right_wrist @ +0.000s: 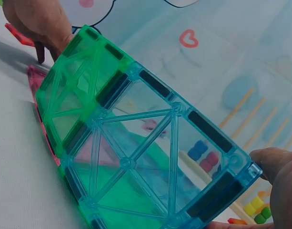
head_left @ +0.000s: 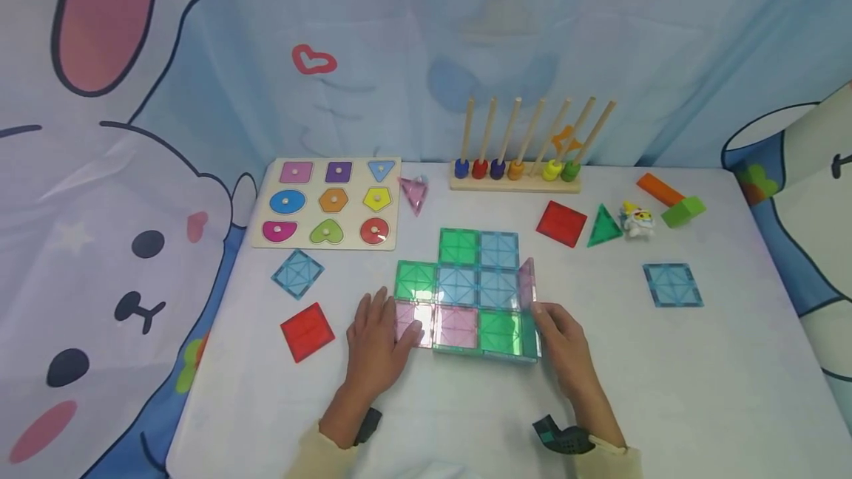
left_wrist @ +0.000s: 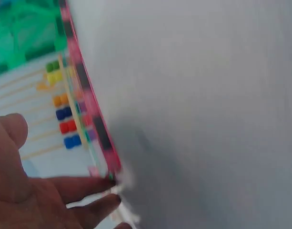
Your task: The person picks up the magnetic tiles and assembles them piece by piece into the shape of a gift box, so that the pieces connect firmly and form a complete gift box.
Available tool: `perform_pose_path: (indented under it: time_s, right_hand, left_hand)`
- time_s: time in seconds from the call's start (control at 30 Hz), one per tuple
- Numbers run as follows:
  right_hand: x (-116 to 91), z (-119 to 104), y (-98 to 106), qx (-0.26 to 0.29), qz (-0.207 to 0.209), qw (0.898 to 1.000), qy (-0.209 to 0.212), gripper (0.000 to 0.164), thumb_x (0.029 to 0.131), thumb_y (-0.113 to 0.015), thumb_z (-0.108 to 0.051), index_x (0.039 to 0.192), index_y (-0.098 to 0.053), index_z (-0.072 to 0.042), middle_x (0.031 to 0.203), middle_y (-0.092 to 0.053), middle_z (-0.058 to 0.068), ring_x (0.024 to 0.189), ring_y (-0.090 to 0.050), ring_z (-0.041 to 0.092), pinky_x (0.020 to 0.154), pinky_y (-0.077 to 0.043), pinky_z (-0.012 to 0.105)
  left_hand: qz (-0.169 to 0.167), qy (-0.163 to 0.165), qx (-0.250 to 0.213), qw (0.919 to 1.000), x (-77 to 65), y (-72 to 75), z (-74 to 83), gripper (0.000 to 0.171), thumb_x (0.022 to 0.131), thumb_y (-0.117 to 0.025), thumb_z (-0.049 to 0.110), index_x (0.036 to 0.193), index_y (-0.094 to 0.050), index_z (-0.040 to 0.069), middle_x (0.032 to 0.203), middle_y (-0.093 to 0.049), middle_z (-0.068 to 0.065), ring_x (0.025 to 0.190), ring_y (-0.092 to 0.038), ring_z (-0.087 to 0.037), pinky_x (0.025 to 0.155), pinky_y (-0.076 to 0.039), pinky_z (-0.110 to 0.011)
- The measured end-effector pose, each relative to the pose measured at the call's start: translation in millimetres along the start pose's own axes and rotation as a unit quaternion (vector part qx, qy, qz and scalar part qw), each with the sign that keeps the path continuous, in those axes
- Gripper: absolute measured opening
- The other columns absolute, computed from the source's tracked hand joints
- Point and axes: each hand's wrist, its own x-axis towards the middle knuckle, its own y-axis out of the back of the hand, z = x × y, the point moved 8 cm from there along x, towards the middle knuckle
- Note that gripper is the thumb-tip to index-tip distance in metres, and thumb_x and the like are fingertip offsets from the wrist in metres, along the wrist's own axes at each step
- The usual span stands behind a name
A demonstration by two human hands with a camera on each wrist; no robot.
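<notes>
Resting at the near left corner of the tiles (head_left: 457,284), the left hand (head_left: 373,346) points its straight fingers forward along the edge, with its thumb spread apart and laid over a pink tile (head_left: 408,314). The right hand (head_left: 564,346) is at the opposite side, angled inward, its thumb and fingertips touching the right wall near the corner; whether it pinches that wall, I cannot tell. Both forearms come in from the near edge of the table (head_left: 719,390), each with a dark band at the wrist.

The tiles are between the hands, mid-table, clear and shiny with ribbed triangles inside. Flat ones join edge to edge: green and blue at the back; green and two blues in the middle; two pinks and a green in front. An upright pink tile (head_left: 526,283) stands on the right; a green tile (right_wrist: 76,78) and a blue tile (right_wrist: 136,162) form the front wall.
</notes>
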Motion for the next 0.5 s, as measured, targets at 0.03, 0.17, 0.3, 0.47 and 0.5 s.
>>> perform_pose_path:
  time_s: [0.03, 0.17, 0.3, 0.47, 0.5]
  right_hand:
    - [0, 0, 0, 0.0, 0.0, 1.0, 0.0, 0.082, 0.074, -0.039, -0.084, 0.12, -0.055, -0.018, 0.129, -0.052, 0.002, 0.126, -0.044, 0.024, 0.103, -0.035, 0.052]
    - [-1, -2, 1, 0.002, -0.005, 1.0, 0.002, 0.083, 0.076, -0.04, -0.082, 0.122, -0.055, -0.015, 0.132, -0.052, 0.005, 0.128, -0.042, 0.026, 0.103, -0.034, 0.053]
    - [-2, -2, 4, 0.003, 0.002, 1.0, 0.003, 0.083, 0.076, -0.04, -0.082, 0.122, -0.055, -0.015, 0.131, -0.052, 0.005, 0.128, -0.043, 0.026, 0.103, -0.034, 0.053]
    - [-3, -4, 4, 0.003, -0.002, 1.0, 0.003, 0.083, 0.076, -0.04, -0.082, 0.123, -0.055, -0.015, 0.132, -0.052, 0.006, 0.128, -0.043, 0.027, 0.103, -0.034, 0.054]
    - [-3, -4, 3, -0.001, -0.003, 1.0, 0.003, 0.083, 0.076, -0.04, -0.082, 0.123, -0.055, -0.015, 0.131, -0.052, 0.005, 0.128, -0.043, 0.026, 0.103, -0.035, 0.054]
  left_hand:
    - [-0.006, 0.005, -0.02, 0.9998, 0.3, -2.0, -0.3, 0.074, 0.091, -0.048, 0.056, 0.144, -0.038, 0.007, 0.154, -0.023, -0.008, 0.142, -0.01, -0.032, 0.103, -0.02, -0.061]
    - [-0.007, 0.04, -0.114, 0.9926, 2.0, -0.5, -0.5, 0.064, 0.093, -0.043, 0.056, 0.139, -0.046, 0.01, 0.152, -0.026, -0.003, 0.143, -0.01, -0.028, 0.104, -0.016, -0.064]
    - [-0.025, 0.056, -0.183, 0.9811, 4.7, 0.7, 9.1, 0.057, 0.095, -0.042, 0.054, 0.136, -0.049, 0.015, 0.15, -0.031, -0.003, 0.139, -0.019, -0.027, 0.103, -0.024, -0.064]
    - [-0.038, 0.088, -0.216, 0.9718, 7.7, -1.1, 14.4, 0.063, 0.093, -0.043, 0.056, 0.142, -0.039, 0.018, 0.146, -0.036, -0.002, 0.132, -0.029, -0.026, 0.1, -0.034, -0.056]
    - [-0.034, 0.1, -0.231, 0.9671, 7.9, -0.8, 12.5, 0.061, 0.093, -0.044, 0.056, 0.142, -0.04, 0.019, 0.143, -0.039, -0.003, 0.13, -0.032, -0.026, 0.099, -0.036, -0.055]
